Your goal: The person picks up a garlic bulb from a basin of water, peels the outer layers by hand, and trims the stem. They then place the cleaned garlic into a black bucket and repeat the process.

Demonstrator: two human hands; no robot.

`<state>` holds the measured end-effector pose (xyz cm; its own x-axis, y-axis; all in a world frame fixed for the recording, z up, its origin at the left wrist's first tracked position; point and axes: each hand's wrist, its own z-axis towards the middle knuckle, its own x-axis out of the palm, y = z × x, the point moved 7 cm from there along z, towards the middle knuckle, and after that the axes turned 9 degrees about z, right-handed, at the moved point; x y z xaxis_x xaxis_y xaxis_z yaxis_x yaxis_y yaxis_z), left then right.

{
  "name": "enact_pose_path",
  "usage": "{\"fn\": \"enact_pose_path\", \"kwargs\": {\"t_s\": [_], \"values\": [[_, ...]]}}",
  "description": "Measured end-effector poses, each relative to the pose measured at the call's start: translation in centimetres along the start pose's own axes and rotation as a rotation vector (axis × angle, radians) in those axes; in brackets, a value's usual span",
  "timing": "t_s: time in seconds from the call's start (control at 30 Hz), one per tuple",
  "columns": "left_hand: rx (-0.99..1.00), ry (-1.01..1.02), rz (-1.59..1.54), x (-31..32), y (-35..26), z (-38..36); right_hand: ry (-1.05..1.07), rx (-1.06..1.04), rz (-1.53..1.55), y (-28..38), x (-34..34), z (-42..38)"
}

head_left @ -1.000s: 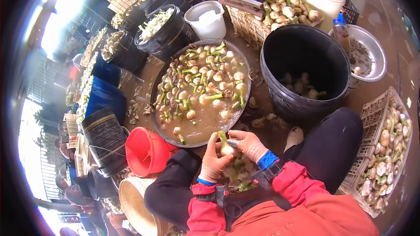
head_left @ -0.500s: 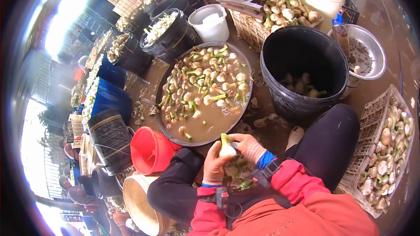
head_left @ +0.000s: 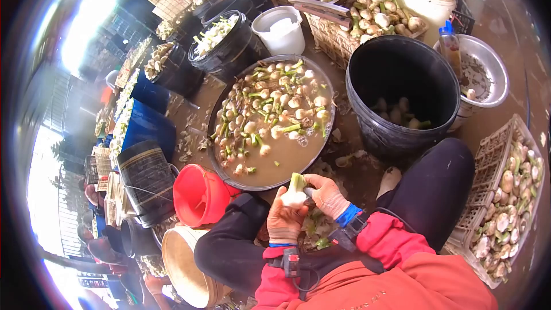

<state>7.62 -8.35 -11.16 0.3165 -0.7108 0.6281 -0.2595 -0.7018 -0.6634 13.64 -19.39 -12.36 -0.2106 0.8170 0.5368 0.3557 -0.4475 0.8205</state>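
Note:
A white garlic bulb (head_left: 295,197) with a short green stem stands upright in the fingers of my left hand (head_left: 284,219), above my lap. My right hand (head_left: 329,196) is closed around a small knife (head_left: 309,192), mostly hidden by the fingers. Only a grey bit of it shows, against the side of the bulb. Just beyond my hands is a wide round tub (head_left: 270,188) of muddy water with many garlic bulbs (head_left: 251,127) floating in it. Peeled skins and leaf scraps (head_left: 317,228) lie on the ground beneath my hands.
A tall black bucket (head_left: 373,132) with a few bulbs at the bottom stands ahead right. At my right is a crate (head_left: 479,195) of garlic. A red bucket (head_left: 192,195) and a cream bucket (head_left: 182,264) lie tipped at left. Other people (head_left: 103,250) sit further left.
My left hand has turned the bulb slightly, and its stem now leans a little. The knife stays at its side. Floating bulbs in the tub have drifted slightly.

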Motion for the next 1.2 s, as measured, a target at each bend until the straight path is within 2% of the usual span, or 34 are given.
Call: {"fn": "enact_pose_path", "kwargs": {"t_s": [0.03,0.17,0.23,0.27,0.37,0.4,0.43,0.5,0.53,0.67,0.73,0.77,0.83,0.9,0.97,1.0,1.1,1.13,1.17,1.2], "values": [[-0.059,-0.01,-0.191,-0.1,0.2,0.2,0.007,0.001,-0.001,0.1,0.2,-0.1],[-0.095,-0.068,-0.177,-1.1,0.7,0.7,0.042,-0.085,-0.025,0.7,0.3,-0.1],[-0.07,-0.113,-0.05,-1.3,0.7,0.5,0.052,0.128,0.349,-0.1,1.0,-0.6],[-0.071,-0.113,-0.05,-1.4,0.9,0.4,0.022,0.213,0.406,0.5,1.6,-1.2],[0.4,-0.158,1.259,0.5,-1.4,-1.0,-0.022,0.163,0.398,-1.3,0.7,-0.1],[0.479,-0.243,1.634,2.7,-2.4,-2.1,-0.057,0.187,0.398,-1.3,0.4,-0.3],[0.476,-0.243,1.635,2.1,-2.3,-1.8,-0.059,0.189,0.4,-1.7,0.4,-0.2],[0.571,-0.191,1.343,1.6,-2.6,-1.2,-0.092,0.098,0.26,-0.9,0.4,-0.1],[0.414,-0.134,0.995,0.6,-1.9,-0.7,-0.085,0.14,0.257,-0.9,0.3,-0.4],[0.372,-0.092,0.92,1.6,-2.1,-0.8,-0.064,0.15,0.429,-1.6,0.1,0.1],[0.539,-0.12,1.169,1.9,-2.6,-1.0,0.005,0.113,0.405,-1.8,0.3,0.3],[0.536,-0.121,1.167,1.8,-2.8,-1.1,0.003,0.115,0.403,-1.3,0.4,0.1],[0.126,-0.018,0.609,0.5,-1.3,-0.6,-0.046,0.197,0.243,-0.9,0.4,-0.3],[-0.026,0.006,0.278,-0.3,-0.1,-0.4,-0.039,0.18,0.215,-0.4,0.5,-0.4],[-0.114,0.067,0.181,-1.5,0.6,-0.1,0.022,0.139,0.528,-0.8,1.0,0.0],[-0.15,-0.008,0.169,-2.6,0.9,0.4,0.026,0.218,0.655,-0.6,1.0,-0.1],[-0.198,-0.11,0.177,-3.2,0.8,1.1,-0.015,0.105,0.59,-0.7,0.1,1.0],[-0.067,-0.177,0.372,-3.1,-0.2,1.0,-0.018,0.104,0.587,-1.0,0.0,1.0],[0.064,-0.245,0.565,-2.9,-1.3,0.6,-0.045,0.075,0.414,-0.4,0.1,0.6],[0.047,-0.12,0.483,-2.5,-1.3,0.7,-0.066,0.047,0.241,0.1,0.3,0.3]]}}
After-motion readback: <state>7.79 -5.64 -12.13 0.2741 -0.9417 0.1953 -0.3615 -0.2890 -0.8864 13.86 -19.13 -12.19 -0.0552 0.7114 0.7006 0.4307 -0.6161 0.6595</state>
